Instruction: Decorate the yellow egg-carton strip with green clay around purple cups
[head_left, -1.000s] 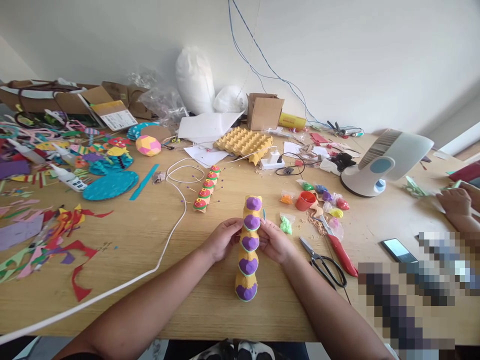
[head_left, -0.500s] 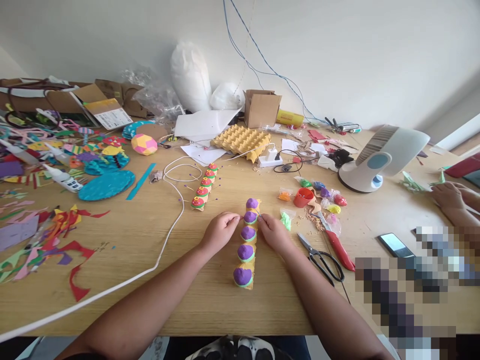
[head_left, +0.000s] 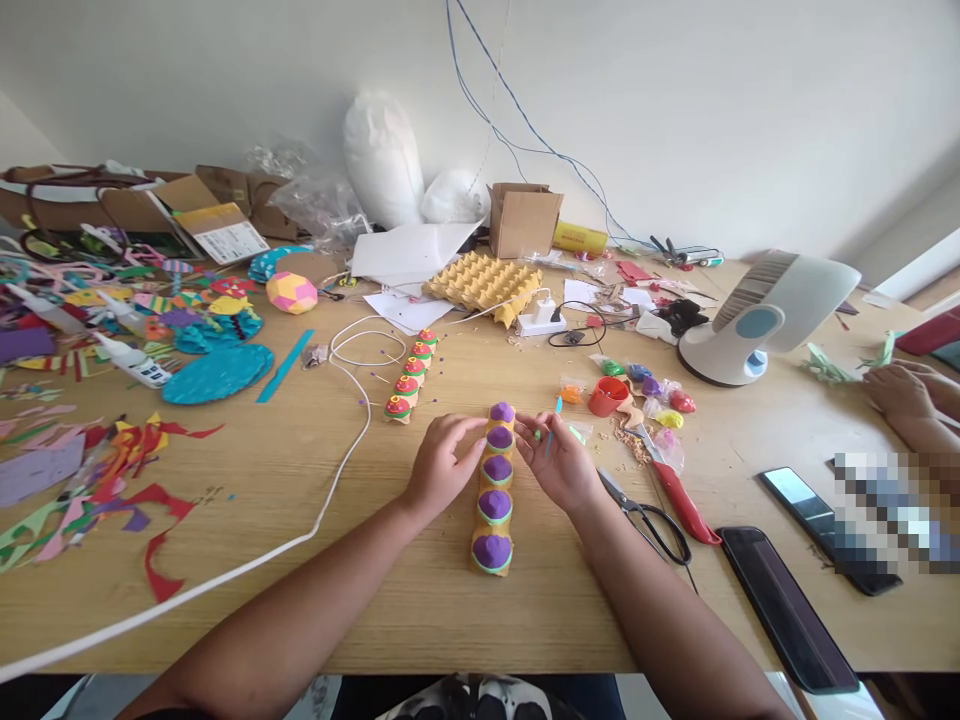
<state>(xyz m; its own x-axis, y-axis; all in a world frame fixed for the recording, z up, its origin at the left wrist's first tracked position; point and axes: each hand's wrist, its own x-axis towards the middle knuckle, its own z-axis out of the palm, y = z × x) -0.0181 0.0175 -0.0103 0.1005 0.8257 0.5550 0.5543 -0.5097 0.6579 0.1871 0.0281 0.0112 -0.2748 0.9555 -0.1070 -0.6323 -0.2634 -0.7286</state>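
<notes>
A strip of yellow egg carton lies lengthwise on the table before me, its several bumps covered in purple clay with light-green rims. My left hand is at the strip's far left side, thumb and fingers apart, fingertips at its edge; whether they press on it I cannot tell. Across from it, my right hand is turned partly palm up beside the strip. A thin blue stick-like tool lies in its fingers, and a small bit of green clay shows at the fingertips.
A finished-looking red and green strip with pins stands beyond. Scissors, a red-handled knife, phones, a red cup and clay bags lie right. A white cable crosses left. Another person's hands work far right.
My right hand has turned palm upward and moved slightly away from the strip, showing the blue tool. My left fingers have loosened from a pinch. The strip has shifted slightly.
</notes>
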